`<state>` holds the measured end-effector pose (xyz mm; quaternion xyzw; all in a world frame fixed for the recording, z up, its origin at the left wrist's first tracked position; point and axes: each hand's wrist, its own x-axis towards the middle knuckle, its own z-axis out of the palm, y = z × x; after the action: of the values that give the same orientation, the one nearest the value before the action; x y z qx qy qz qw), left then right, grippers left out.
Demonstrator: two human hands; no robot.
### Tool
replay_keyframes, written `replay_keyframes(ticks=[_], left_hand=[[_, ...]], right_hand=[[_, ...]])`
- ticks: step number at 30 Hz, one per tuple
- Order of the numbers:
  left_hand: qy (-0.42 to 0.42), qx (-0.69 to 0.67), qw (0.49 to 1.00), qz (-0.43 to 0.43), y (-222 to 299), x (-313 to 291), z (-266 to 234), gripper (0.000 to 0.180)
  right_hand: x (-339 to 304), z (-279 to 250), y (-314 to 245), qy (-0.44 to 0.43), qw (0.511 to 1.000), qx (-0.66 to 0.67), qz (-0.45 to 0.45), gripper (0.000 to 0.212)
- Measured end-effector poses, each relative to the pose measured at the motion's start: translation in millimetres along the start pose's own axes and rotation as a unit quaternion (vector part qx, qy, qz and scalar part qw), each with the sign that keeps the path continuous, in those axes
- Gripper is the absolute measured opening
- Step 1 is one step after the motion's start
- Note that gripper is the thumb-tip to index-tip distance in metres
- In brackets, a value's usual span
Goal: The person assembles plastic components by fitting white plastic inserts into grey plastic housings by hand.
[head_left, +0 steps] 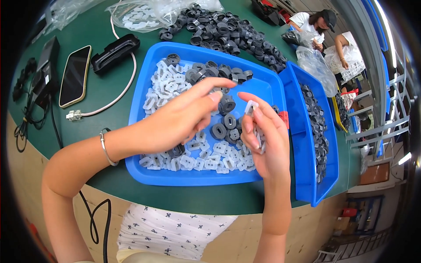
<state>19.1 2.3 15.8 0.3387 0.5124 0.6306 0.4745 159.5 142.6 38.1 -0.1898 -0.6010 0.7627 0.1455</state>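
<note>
Over the blue tray point(134, 144), my left hand point(182, 111) hangs with its index finger stretched out. Its thumb lies just below that finger and the other fingers curl loosely; nothing shows between thumb and index, though the palm is hidden. My right hand point(269, 140) is closed around several small translucent white plastic pieces, one white piece point(251, 107) standing up at its fingertips. The fingertips of both hands are close but apart. In the tray, loose white pieces point(164, 85) lie at the left and front, with dark grey plastic rings point(218, 131) in the middle and back.
A blue bin point(307, 153) of dark parts stands right of the tray. More dark rings point(223, 33) are heaped behind it. A phone point(75, 75), a black case point(115, 53), a pale cable point(127, 90) and a black adapter point(46, 70) lie left. Another person point(311, 24) works at the far right.
</note>
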Motion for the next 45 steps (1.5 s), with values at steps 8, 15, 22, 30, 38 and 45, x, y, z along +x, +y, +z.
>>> replay_keyframes(ticks=[8,15,22,30,38,45], left_hand=[[0.025,0.21,0.965,0.155,-9,-6,6,0.043],[0.056,0.344,0.889,0.298,-12,-1,4,0.036],[0.056,0.323,0.894,0.305,-16,-3,3,0.038],[0.006,0.231,0.902,0.365,-21,0,6,0.028],[-0.005,0.251,0.904,0.345,-14,-6,6,0.016],[-0.122,0.101,0.985,0.068,-6,-7,4,0.032]], right_hand=[[-7,-7,5,-0.067,0.996,-0.03,-0.051,0.028],[-12,4,8,-0.018,0.952,-0.234,-0.196,0.022],[-13,7,11,0.03,0.944,-0.238,-0.227,0.022],[-13,3,20,0.152,0.88,-0.341,-0.294,0.017],[-14,7,25,0.097,0.935,-0.239,-0.242,0.014],[-17,21,33,0.099,0.928,-0.245,-0.263,0.015]])
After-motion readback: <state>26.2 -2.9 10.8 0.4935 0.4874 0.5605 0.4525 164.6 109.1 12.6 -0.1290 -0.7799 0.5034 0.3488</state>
